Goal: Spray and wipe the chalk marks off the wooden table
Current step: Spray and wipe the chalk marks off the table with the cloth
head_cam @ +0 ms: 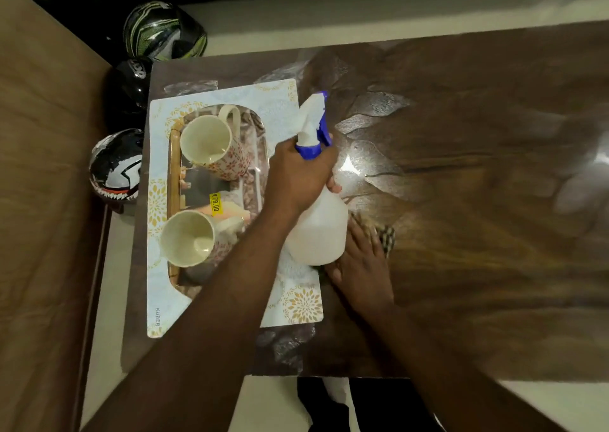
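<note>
I see the wooden table (pixel 461 201) running wide and bare rightward; its left end is crowded by a placemat (pixel 230 299). My left hand (pixel 296 178) grips the spray bottle (pixel 318 234) by its neck, upright, nozzle aimed away. My right hand (pixel 361 267) lies flat, fingers spread, pressing a checked cloth (pixel 387 239).

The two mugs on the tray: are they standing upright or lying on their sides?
Lying on their sides. Both mugs show their open, empty insides to the camera, handles sideways, on the tray.
</note>
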`<state>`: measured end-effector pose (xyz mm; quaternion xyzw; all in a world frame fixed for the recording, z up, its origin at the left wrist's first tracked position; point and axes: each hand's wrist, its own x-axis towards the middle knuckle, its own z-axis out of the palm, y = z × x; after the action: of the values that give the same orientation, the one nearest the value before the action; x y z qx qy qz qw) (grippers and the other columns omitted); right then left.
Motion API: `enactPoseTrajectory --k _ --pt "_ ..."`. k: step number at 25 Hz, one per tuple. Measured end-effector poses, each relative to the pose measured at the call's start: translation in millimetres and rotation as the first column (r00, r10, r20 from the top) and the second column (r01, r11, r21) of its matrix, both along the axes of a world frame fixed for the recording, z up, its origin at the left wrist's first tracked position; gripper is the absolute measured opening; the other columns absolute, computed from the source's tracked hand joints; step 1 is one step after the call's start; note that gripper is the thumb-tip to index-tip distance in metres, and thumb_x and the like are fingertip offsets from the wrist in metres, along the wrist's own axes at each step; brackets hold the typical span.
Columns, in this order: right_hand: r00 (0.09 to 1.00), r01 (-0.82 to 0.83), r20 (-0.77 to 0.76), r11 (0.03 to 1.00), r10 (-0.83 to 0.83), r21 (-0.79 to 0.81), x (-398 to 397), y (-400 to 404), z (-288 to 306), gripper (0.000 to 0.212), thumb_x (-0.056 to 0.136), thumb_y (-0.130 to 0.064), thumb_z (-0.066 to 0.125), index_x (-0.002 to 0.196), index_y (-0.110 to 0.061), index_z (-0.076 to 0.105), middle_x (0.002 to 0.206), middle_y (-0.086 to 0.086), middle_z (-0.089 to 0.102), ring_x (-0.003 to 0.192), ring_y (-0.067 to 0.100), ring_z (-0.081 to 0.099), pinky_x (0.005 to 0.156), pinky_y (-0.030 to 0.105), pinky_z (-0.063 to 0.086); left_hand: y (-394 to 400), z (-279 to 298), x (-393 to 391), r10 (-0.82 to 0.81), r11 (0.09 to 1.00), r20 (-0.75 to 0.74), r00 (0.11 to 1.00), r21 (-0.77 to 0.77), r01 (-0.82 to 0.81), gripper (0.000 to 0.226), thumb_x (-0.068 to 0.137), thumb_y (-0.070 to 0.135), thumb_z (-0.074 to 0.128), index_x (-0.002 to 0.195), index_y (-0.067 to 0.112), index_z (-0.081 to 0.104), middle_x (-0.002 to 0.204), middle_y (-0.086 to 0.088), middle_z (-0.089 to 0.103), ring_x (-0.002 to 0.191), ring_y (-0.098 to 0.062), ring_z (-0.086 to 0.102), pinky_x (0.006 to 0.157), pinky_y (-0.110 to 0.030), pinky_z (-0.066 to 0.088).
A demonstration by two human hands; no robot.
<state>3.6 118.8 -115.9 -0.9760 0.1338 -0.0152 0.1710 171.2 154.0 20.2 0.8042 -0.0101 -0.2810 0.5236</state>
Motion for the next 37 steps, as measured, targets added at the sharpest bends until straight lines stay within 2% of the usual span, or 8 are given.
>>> enactPoseTrajectory --k 5,9,12,18,22,27,32,37 --pt "0.995 -0.081 -0.061 0.997 0.08 -0.003 -94.9 46.7 2.6 0.049 0.08 -0.038 0.048 0.127 -0.027 0.048 0.134 -0.001 0.055 0.134 0.021 0.035 0.112 0.045 0.02 47.6 -17.0 -67.9 0.019 0.999 0.022 1.0 0.049 -0.02 0.037 0.064 0.043 0.068 0.093 0.022 0.073 0.072 -0.018 0.069 0.07 -0.041 0.071 0.073 -0.058 0.059" --pt "0.985 -0.137 -0.106 0.99 0.134 -0.026 -136.0 36.9 7.5 0.045 0.083 -0.041 0.049 0.127 -0.032 0.046 0.134 -0.007 0.054 0.134 0.019 0.035 0.109 0.045 0.024 81.0 -13.6 -113.3 0.003 1.0 0.077 0.997 0.01 -0.004 0.013 0.076 0.02 0.065 0.078 0.033 0.066 0.078 -0.023 0.071 0.064 -0.029 0.073 0.069 -0.053 0.059" --pt "0.996 -0.026 -0.09 0.995 0.018 -0.092 -145.7 3.1 11.6 0.044 0.086 -0.039 0.046 0.13 -0.032 0.048 0.134 -0.005 0.055 0.134 0.02 0.035 0.113 0.041 0.016 84.8 -12.5 -134.2 -0.002 1.0 0.056 0.998 0.028 0.001 0.015 0.081 0.002 0.061 0.078 0.017 0.061 0.067 -0.02 0.069 0.06 -0.019 0.074 0.071 -0.046 0.057" --pt "0.997 0.018 -0.069 0.997 -0.023 -0.08 -153.0 -28.0 3.2 0.043 0.086 -0.04 0.045 0.129 -0.034 0.047 0.137 -0.006 0.052 0.133 0.021 0.034 0.108 0.042 0.021 46.3 -23.9 -151.3 0.067 0.996 0.067 0.995 0.05 -0.071 0.015 0.077 0.017 0.068 0.085 0.005 0.069 0.072 -0.001 0.075 0.077 -0.017 0.074 0.082 -0.034 0.057" --pt "0.998 -0.047 0.035 0.999 0.046 0.014 -155.3 -51.3 3.4 0.036 0.083 -0.035 0.046 0.117 -0.03 0.058 0.128 -0.004 0.059 0.123 0.022 0.042 0.102 0.04 0.028 -41.3 -17.4 -169.6 0.088 0.992 0.103 0.991 0.077 -0.097 0.066 0.073 0.056 0.07 0.114 0.005 0.064 0.102 -0.004 0.071 0.095 -0.015 0.065 0.085 -0.02 0.049" --pt "0.946 0.179 0.21 0.94 -0.245 0.289 -203.2 -177.3 12.0 0.034 0.09 -0.025 0.043 0.12 -0.018 0.058 0.119 0.006 0.063 0.113 0.02 0.045 0.095 0.039 0.033 -197.5 -15.6 -201.8 -0.015 0.999 0.154 0.988 0.036 0.009 0.057 0.084 0.051 0.069 0.116 0.004 0.064 0.099 0.0 0.073 0.089 -0.006 0.067 0.073 0.0 0.043" --pt "0.824 0.413 0.336 0.889 -0.457 0.196 -308.9 -351.1 48.2 0.034 0.102 -0.032 0.03 0.119 -0.014 0.053 0.117 0.004 0.058 0.105 0.018 0.046 0.087 0.035 0.037 -387.5 -3.0 -268.5 -0.243 0.954 0.278 0.929 -0.105 0.281 0.044 0.084 0.05 0.07 0.107 0.013 0.065 0.085 0.008 0.071 0.083 0.004 0.069 0.078 -0.011 0.052" --pt "0.672 0.691 0.291 0.718 -0.68 0.081 -408.9 -451.4 52.6 0.042 0.101 -0.029 0.033 0.115 0.0 0.062 0.116 0.011 0.062 0.111 0.023 0.048 0.103 0.026 0.029 -529.2 -9.9 -351.2 -0.336 0.876 0.452 0.826 -0.172 0.45 0.076 0.087 0.036 0.074 0.143 0.006 0.033 0.136 -0.004 0.051 0.098 0.009 0.054 0.072 0.005 0.039"
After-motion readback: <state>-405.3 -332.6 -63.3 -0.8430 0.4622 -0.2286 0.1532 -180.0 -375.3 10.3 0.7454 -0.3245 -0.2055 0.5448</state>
